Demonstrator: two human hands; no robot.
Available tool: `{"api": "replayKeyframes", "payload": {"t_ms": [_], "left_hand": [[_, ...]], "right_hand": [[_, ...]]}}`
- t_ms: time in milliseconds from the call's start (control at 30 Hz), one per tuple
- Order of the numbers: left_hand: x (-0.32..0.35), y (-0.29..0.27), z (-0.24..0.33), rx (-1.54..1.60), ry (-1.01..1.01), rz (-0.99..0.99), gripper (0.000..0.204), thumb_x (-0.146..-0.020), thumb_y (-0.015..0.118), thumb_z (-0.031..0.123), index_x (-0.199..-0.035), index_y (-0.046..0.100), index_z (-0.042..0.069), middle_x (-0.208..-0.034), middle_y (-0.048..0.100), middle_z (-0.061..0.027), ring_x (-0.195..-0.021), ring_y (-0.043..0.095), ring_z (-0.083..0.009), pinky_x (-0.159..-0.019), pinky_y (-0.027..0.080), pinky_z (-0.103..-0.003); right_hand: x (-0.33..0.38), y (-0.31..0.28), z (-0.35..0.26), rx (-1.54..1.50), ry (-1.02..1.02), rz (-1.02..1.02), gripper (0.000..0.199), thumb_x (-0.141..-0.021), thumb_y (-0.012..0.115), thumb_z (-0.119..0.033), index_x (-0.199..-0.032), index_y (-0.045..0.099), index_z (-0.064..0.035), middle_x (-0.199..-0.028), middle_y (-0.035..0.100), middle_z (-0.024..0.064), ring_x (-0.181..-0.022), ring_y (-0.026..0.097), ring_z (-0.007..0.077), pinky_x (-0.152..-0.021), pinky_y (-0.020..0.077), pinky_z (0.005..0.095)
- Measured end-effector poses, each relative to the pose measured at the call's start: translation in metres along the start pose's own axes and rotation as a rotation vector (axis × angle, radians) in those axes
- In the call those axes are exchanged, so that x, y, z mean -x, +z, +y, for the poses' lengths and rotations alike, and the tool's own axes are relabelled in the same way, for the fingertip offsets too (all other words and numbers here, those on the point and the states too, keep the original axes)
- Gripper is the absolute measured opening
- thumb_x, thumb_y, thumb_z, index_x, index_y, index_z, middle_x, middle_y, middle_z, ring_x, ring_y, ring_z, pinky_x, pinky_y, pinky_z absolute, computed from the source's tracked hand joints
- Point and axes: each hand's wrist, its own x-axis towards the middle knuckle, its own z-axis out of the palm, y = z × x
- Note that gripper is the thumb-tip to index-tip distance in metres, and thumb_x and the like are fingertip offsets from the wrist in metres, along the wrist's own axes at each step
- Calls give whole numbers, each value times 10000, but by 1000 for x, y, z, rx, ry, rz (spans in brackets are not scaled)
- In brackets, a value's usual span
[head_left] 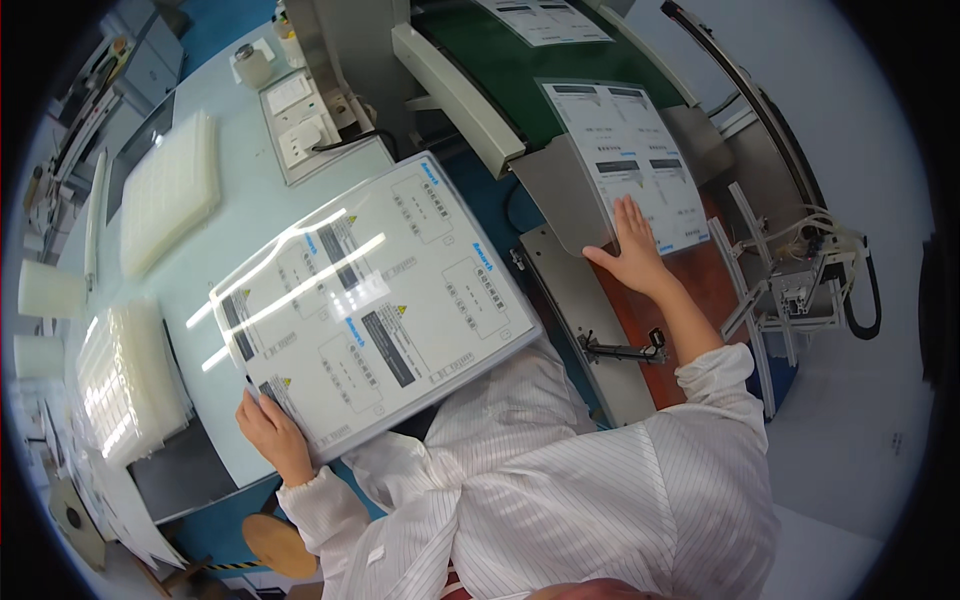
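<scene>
A thick stack of printed sheets (415, 300), glossy and white with black and blue print, lies tilted over the table's edge above my lap. My left hand (274, 434) holds the stack at its near left corner, fingers closed along the edge. To the right, another printed sheet (625, 150) lies partly on a green conveyor belt (480, 50) and partly on the plate at its end. My right hand (636, 248) rests on that sheet's near part, fingers stretched out flat. Farther up the belt lies one more printed sheet (548, 18).
On the table (225, 130) stand two piles of translucent sheets (170, 195), the nearer in clear wrap (130, 380). A small bottle (252, 66) and a power strip (300, 130) are at the back. Tubing and a metal frame (795, 285) stand right of the conveyor. A round wooden stool (278, 546) is below.
</scene>
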Motion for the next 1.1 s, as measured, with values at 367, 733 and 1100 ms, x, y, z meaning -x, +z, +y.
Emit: {"api": "replayKeyframes", "payload": {"t_ms": [367, 733, 1100], "left_hand": [[2, -6, 9, 51, 3, 54, 336, -920, 526, 142, -1194, 541, -53, -1147, 541, -231, -1050, 497, -378, -933, 392, -430], [2, -41, 18, 880, -307, -11, 351, -987, 471, 269, -1114, 614, -25, -886, 647, -81, -813, 597, -169, -776, 479, -293], [4, -65, 16, 865, -527, -177, 312, -868, 645, 86, -1160, 627, -24, -820, 589, -9, -731, 527, -68, -648, 443, -194]], "right_hand": [[-1, -23, -62, -73, -14, 209, 521, -811, 438, 97, -1329, 463, 52, -1224, 573, 253, -1106, 574, 373, -952, 442, 400], [77, -34, -174, -195, -1102, 222, 453, -783, 439, 150, -1199, 582, 43, -1253, 576, 220, -1201, 536, 370, -1034, 419, 445], [71, -17, -182, -91, -1147, 121, 446, -765, 547, 90, -1169, 643, -74, -1257, 590, 149, -1186, 545, 343, -1013, 418, 487]]}}
